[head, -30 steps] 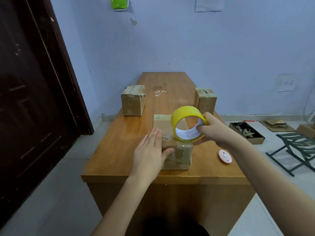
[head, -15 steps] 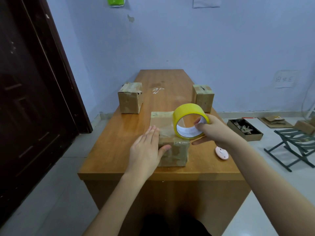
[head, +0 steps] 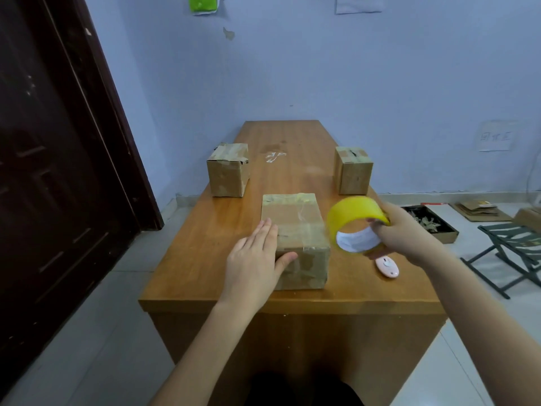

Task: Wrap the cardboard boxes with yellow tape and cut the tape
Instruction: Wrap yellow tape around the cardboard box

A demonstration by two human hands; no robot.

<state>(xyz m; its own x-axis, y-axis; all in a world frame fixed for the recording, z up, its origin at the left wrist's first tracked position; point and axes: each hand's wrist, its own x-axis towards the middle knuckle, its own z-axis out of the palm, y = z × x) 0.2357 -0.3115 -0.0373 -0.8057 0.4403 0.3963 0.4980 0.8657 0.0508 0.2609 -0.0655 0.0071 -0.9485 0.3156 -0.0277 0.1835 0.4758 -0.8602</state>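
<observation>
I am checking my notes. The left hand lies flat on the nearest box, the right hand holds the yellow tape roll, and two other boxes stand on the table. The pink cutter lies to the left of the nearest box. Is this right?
Not quite. In the head view the pink cutter lies to the right of the nearest box, below the right hand. The rest holds: left hand flat on that box, yellow tape roll held, two other boxes on the table.

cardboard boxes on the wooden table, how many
3: brown cardboard box nearest under the left hand, one far left, one far right. None look hidden.
</observation>
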